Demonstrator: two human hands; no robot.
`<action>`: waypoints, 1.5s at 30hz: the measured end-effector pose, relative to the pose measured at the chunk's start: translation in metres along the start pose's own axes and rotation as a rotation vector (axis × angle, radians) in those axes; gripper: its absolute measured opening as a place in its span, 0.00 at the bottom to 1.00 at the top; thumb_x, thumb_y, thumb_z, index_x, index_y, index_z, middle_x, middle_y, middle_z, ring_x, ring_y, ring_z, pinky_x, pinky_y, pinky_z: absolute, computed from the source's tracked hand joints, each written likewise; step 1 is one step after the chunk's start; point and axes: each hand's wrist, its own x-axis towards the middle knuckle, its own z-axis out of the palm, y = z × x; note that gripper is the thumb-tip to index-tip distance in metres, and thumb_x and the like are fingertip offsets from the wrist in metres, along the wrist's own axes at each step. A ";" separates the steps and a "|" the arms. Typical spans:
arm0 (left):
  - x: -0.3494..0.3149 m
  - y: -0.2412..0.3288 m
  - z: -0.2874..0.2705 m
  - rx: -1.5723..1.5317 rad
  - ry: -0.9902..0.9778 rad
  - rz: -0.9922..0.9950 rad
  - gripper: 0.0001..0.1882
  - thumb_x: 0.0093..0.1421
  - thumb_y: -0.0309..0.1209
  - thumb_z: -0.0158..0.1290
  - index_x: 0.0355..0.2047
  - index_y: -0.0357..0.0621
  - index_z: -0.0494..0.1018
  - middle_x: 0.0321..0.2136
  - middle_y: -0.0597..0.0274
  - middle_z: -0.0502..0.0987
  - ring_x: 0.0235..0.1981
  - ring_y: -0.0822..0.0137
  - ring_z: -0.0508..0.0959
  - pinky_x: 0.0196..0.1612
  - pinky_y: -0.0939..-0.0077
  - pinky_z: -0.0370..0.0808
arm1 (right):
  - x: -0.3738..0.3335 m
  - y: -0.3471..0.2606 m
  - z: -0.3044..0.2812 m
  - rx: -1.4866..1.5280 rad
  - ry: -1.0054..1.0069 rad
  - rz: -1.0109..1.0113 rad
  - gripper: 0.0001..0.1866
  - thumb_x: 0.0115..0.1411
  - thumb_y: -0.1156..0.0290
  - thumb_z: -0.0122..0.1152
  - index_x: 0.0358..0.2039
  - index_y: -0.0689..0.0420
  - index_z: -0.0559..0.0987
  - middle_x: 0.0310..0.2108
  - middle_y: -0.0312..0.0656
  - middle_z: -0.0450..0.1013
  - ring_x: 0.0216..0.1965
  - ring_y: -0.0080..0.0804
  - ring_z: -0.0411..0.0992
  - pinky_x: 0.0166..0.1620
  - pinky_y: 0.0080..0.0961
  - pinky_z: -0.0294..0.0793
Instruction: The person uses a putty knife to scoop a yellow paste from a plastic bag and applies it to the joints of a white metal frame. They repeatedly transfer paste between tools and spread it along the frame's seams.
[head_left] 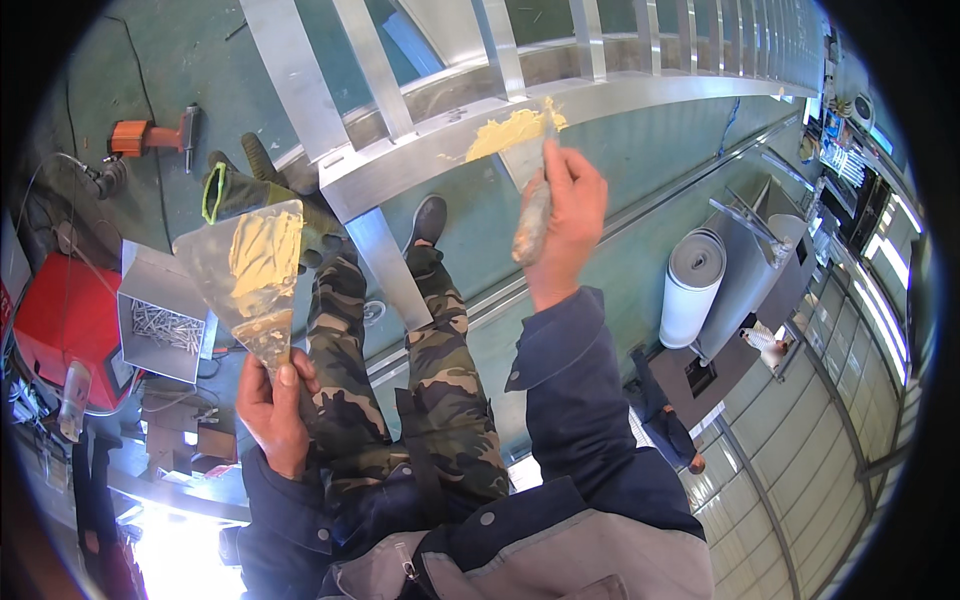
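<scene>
At the far left, a red case (65,300) stands beside an open grey box (150,262) of small metal fasteners, with an orange-bodied tool (140,138) on the floor beyond them. The box is just left of the left hand (278,410), whose fingers and thumb are closed around the lower end of a wide scraper (205,270). Its broad blade points away from the person and carries a smear of yellow paste (265,250). A dark glove (240,190) with a green cuff edge lies beyond the blade. Farther right, a barred metal frame (400,165) runs across, ahead of both hands; a yellow patch (508,130) covers part of its near rail, ahead and left of the right hand (575,205). That hand is wrapped around a narrow knife (533,220), its far end over the patch's right end; contact is hard to tell. The two hands are well apart. At the right, a pale roll (690,300) stands near a larger grey sheet.
</scene>
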 end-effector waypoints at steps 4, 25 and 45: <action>0.001 -0.001 -0.003 -0.002 -0.012 0.004 0.14 0.70 0.32 0.50 0.48 0.33 0.70 0.31 0.60 0.74 0.28 0.72 0.72 0.34 0.79 0.70 | -0.007 -0.023 0.001 -0.033 -0.073 -0.022 0.28 0.51 0.85 0.63 0.55 0.55 0.81 0.46 0.42 0.75 0.44 0.40 0.71 0.47 0.29 0.73; -0.012 0.049 0.009 -0.041 -0.014 -0.019 0.06 0.71 0.29 0.50 0.41 0.39 0.71 0.31 0.64 0.75 0.27 0.75 0.73 0.31 0.82 0.69 | -0.044 -0.103 -0.079 0.614 -0.128 0.634 0.15 0.63 0.76 0.61 0.50 0.64 0.81 0.48 0.42 0.77 0.43 0.29 0.75 0.48 0.24 0.75; -0.140 0.072 0.137 -0.092 -0.169 -0.136 0.11 0.73 0.36 0.46 0.45 0.41 0.71 0.32 0.65 0.75 0.26 0.76 0.73 0.28 0.81 0.71 | -0.065 0.020 -0.235 1.729 -0.040 1.185 0.20 0.68 0.64 0.60 0.54 0.64 0.77 0.41 0.40 0.77 0.39 0.25 0.75 0.38 0.24 0.79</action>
